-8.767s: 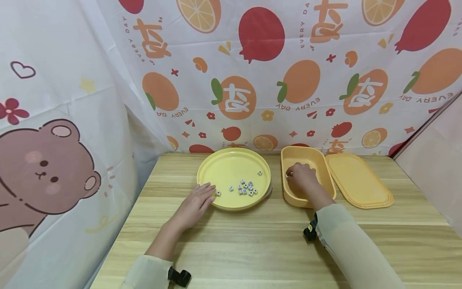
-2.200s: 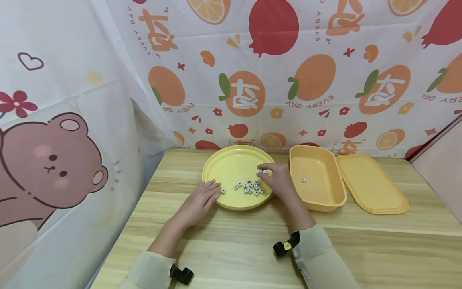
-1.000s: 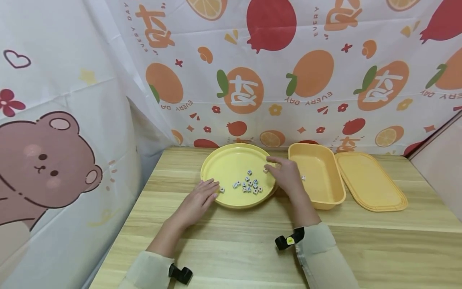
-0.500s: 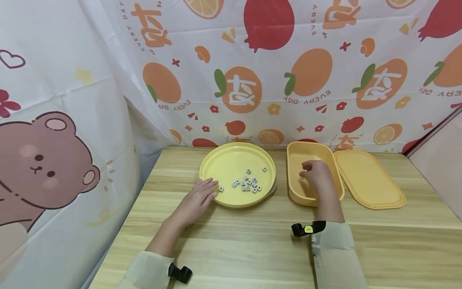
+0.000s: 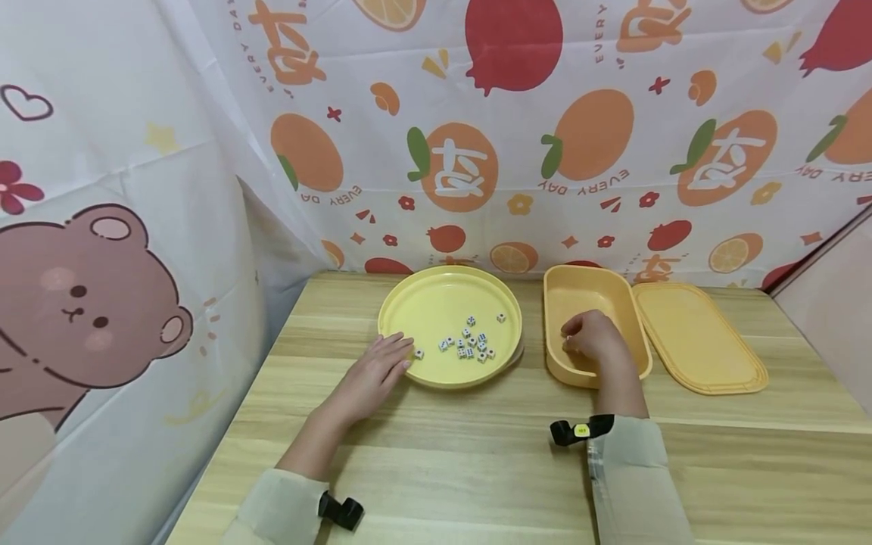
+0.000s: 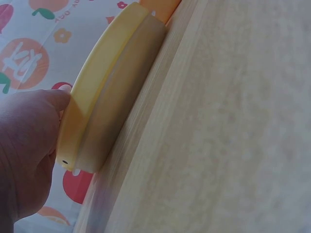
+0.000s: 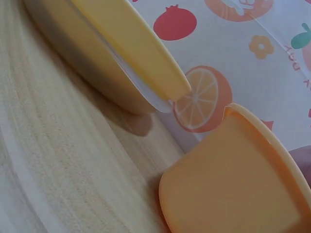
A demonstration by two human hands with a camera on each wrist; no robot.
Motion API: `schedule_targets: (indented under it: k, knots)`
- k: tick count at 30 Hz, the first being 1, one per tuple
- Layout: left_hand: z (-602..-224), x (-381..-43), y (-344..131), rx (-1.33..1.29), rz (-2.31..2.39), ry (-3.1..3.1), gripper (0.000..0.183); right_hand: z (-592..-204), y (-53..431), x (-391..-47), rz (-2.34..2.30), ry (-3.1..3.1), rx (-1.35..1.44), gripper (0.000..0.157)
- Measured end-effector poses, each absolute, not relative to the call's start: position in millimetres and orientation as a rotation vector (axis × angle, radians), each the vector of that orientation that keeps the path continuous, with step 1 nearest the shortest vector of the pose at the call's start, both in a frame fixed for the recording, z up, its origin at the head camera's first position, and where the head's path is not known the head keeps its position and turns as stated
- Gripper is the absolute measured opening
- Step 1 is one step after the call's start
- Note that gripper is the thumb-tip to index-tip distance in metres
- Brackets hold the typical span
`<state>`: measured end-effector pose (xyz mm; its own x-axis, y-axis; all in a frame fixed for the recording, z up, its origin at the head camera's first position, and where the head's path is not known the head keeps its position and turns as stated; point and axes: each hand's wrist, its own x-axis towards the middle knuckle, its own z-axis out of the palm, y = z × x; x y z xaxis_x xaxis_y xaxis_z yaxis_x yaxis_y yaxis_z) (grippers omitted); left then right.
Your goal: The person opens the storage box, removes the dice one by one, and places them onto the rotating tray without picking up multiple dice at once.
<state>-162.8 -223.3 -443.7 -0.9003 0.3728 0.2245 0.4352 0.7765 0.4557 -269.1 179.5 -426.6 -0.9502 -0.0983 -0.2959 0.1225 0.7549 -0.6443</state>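
Note:
My left hand (image 5: pixel 371 377) rests on the left rim of the round yellow tray (image 5: pixel 436 281), fingers stretched out. In the left wrist view the hand (image 6: pixel 29 141) lies against the tray's side (image 6: pixel 92 87). Several white dice sit in the tray, most clustered right of its middle; one die (image 5: pixel 418 353) is close to my left fingertips and another (image 5: pixel 501 318) lies apart at the right. My right hand (image 5: pixel 599 339) reaches into the orange-yellow box (image 5: pixel 643 356), thumb and fingers pinching a die that they mostly hide. In the right wrist view the box wall (image 7: pixel 223 179) covers most of that hand.
A flat orange-yellow lid (image 5: pixel 702 341) lies on the wooden table (image 5: pixel 470 469) right of the box. Behind hangs a fruit-print cloth (image 5: pixel 518 151), and a white cloth with a bear (image 5: pixel 88 303) hangs at the left.
My right hand went from the tray's right side to the box and down to the die there, its fingers closing in. A die was added to the tray's cluster. The left hand stayed put.

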Motion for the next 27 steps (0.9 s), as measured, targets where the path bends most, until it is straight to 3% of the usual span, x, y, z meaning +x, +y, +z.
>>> schedule_targets:
  k: [11,20,27]
  knots:
    - [-442.4,-163.4,-222.5,-0.648,-0.774,-2.850,0.038,-429.3,180.0,-267.3,-0.949,2.652,-0.010,0.019]
    - [-443.0,-164.1,-222.2,-0.653,-0.766,-2.848,0.038,-424.4,179.9,-267.9,-1.062,2.684,0.020,0.027]
    - [-444.0,-164.2,-222.9,-0.648,-0.767,-2.849,0.038,-418.8,171.8,-266.3,-1.216,2.871,-0.133,0.031]
